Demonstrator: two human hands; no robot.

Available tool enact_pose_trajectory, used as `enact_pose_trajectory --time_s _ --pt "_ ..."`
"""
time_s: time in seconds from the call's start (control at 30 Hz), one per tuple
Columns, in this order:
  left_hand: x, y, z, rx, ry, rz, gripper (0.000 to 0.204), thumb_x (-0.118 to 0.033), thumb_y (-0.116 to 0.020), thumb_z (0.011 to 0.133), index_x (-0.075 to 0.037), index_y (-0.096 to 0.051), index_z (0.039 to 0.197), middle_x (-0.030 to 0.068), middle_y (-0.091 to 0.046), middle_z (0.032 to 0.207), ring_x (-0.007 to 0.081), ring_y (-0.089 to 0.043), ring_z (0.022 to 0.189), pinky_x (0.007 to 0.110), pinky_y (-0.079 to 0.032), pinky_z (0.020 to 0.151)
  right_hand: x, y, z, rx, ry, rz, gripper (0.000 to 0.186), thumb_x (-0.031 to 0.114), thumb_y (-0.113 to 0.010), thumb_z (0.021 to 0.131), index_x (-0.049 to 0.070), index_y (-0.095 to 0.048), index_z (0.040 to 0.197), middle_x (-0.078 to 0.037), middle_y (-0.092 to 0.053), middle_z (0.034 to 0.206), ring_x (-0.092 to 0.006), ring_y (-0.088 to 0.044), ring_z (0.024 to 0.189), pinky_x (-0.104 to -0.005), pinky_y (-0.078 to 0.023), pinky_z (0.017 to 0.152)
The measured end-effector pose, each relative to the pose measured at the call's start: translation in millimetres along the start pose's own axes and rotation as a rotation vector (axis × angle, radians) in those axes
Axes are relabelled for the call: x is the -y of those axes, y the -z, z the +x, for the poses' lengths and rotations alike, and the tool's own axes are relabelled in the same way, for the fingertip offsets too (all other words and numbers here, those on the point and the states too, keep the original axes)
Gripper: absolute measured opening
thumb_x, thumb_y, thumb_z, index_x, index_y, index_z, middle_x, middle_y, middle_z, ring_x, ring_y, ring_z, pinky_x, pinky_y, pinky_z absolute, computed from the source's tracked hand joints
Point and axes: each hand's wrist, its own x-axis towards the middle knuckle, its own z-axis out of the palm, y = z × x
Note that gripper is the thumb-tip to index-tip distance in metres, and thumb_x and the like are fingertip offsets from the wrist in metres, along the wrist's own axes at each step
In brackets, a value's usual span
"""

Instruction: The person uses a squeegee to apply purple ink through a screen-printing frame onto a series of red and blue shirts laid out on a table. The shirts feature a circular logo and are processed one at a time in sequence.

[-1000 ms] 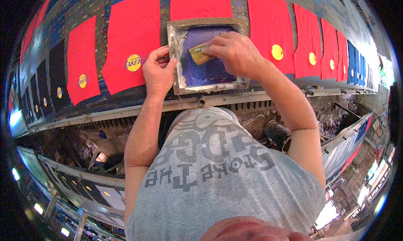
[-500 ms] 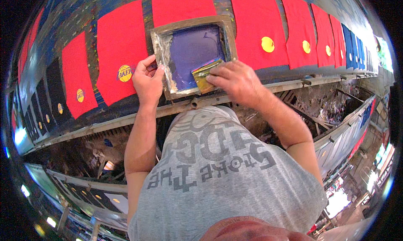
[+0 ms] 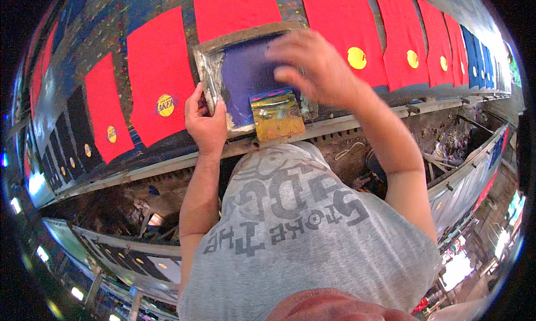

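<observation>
A wooden-framed printing screen [image 3: 245,29] with a blue-violet mesh lies over a red fabric piece [image 3: 237,11]. My left hand [image 3: 205,122] is closed on the left side of its frame, thumb on top. A flat squeegee [image 3: 277,117], yellowish and smeared with blue ink, leans on the near edge of the screen with no hand on it. Above the screen's right side, my right hand [image 3: 318,69] is slightly blurred, its thumb and fingers apart and nothing in them. It hides the frame's far right part.
Red fabric pieces lie along the long table; the left one [image 3: 159,75] bears a yellow-and-purple round print, the right ones [image 3: 346,30] plain yellow discs. Dark pieces [image 3: 84,120] lie far left, blue ones far right. A metal rail [image 3: 357,120] edges the table; another table [image 3: 128,254] stands behind.
My right hand has let go of the squeegee and moved up over the screen. The squeegee now rests on the near frame edge. My left hand keeps its hold on the frame.
</observation>
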Motion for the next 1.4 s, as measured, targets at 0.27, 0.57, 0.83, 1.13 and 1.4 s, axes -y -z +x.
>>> enact_pose_trajectory --time_s 0.27,0.57,0.83,1.13,1.4 --pt "1.9 -2.4 -2.4 -0.032 0.001 -0.028 0.061 0.005 -0.084 0.091 0.004 -0.069 0.150 0.0126 -0.072 0.130 0.0184 -0.075 0.110 0.032 -0.065 0.087 -131.9 -31.5 118.6 0.390 -0.385 0.557 0.080 0.065 -0.049 0.118 -0.006 -0.068 0.151 -0.022 -0.074 0.148 -0.0311 -0.069 0.140 -0.0424 -0.049 0.126" --pt "-11.3 1.6 -19.9 -0.155 -0.166 -0.110 0.059 0.008 -0.084 0.092 0.008 -0.068 0.149 0.0179 -0.071 0.141 0.0220 -0.076 0.114 0.033 -0.064 0.092 -168.1 -25.8 126.1 0.519 -0.556 0.840 0.085 0.073 -0.053 0.113 -0.003 -0.073 0.147 -0.018 -0.080 0.140 -0.0244 -0.077 0.125 -0.0395 -0.059 0.107" --pt "-26.4 67.4 -18.7 -0.250 -0.052 -0.270 0.064 0.015 -0.078 0.094 0.012 -0.060 0.155 0.0205 -0.068 0.151 0.0261 -0.074 0.127 0.040 -0.061 0.110 -166.5 -32.0 117.3 0.440 -0.500 0.746 0.081 0.071 -0.049 0.115 0.003 -0.068 0.156 -0.019 -0.076 0.146 -0.0263 -0.072 0.132 -0.0409 -0.055 0.118" --pt "20.3 208.3 -14.0 -0.565 0.057 -0.370 0.065 0.017 -0.071 0.093 0.012 -0.059 0.157 0.0219 -0.071 0.149 0.0284 -0.072 0.128 0.042 -0.056 0.115 -132.7 -33.3 82.7 -0.055 -0.551 0.791 0.049 0.044 -0.068 0.116 0.003 -0.078 0.140 -0.006 -0.083 0.124 -0.0164 -0.076 0.111 -0.0329 -0.060 0.102" --pt "72.5 251.2 -18.9 -0.626 0.111 -0.403 0.066 0.014 -0.072 0.095 0.011 -0.058 0.159 0.0217 -0.071 0.146 0.0286 -0.072 0.125 0.042 -0.059 0.110 -110.9 -0.2 -16.1 -0.386 -0.600 0.314 0.041 0.029 -0.069 0.115 0.003 -0.075 0.146 -0.012 -0.084 0.127 -0.0203 -0.078 0.113 -0.0346 -0.062 0.099"
